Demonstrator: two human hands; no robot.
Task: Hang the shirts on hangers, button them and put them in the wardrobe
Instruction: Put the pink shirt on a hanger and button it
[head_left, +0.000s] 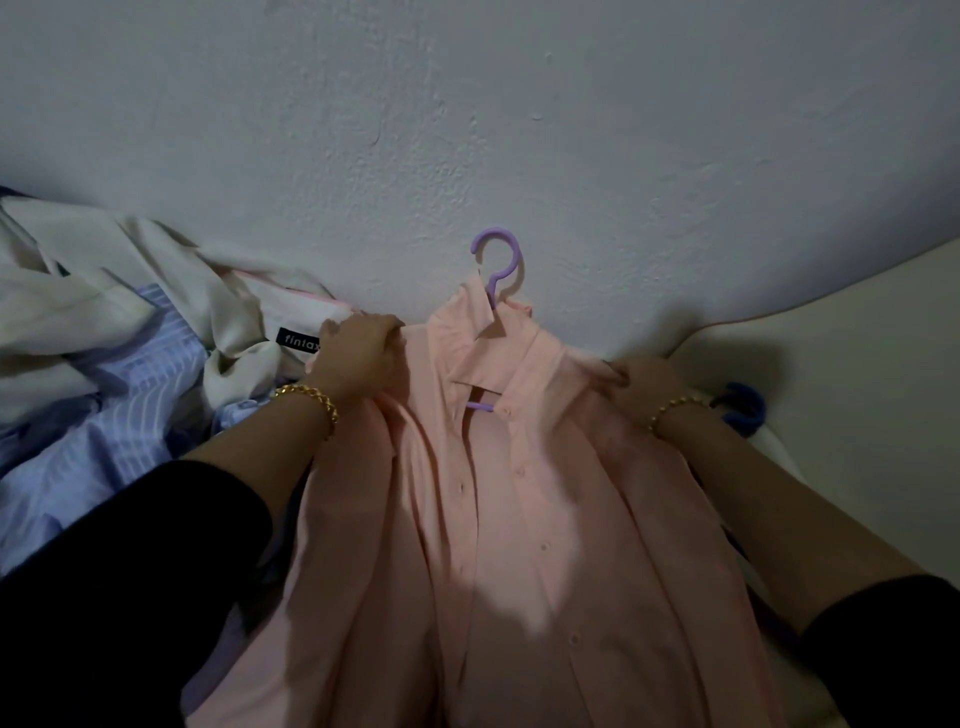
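The pink shirt (519, 519) sits on a purple hanger (496, 260); the left grip (358, 353) curls tight round one shoulder. The right grip (644, 384) pinches the other.

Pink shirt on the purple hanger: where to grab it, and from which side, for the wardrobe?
Likely the hook of the purple plastic hanger: it juts bare beyond the collar of the pink button-up shirt. Come from the far end. The hanger's arms are under fabric, where the left hand and right hand grip the shoulders.
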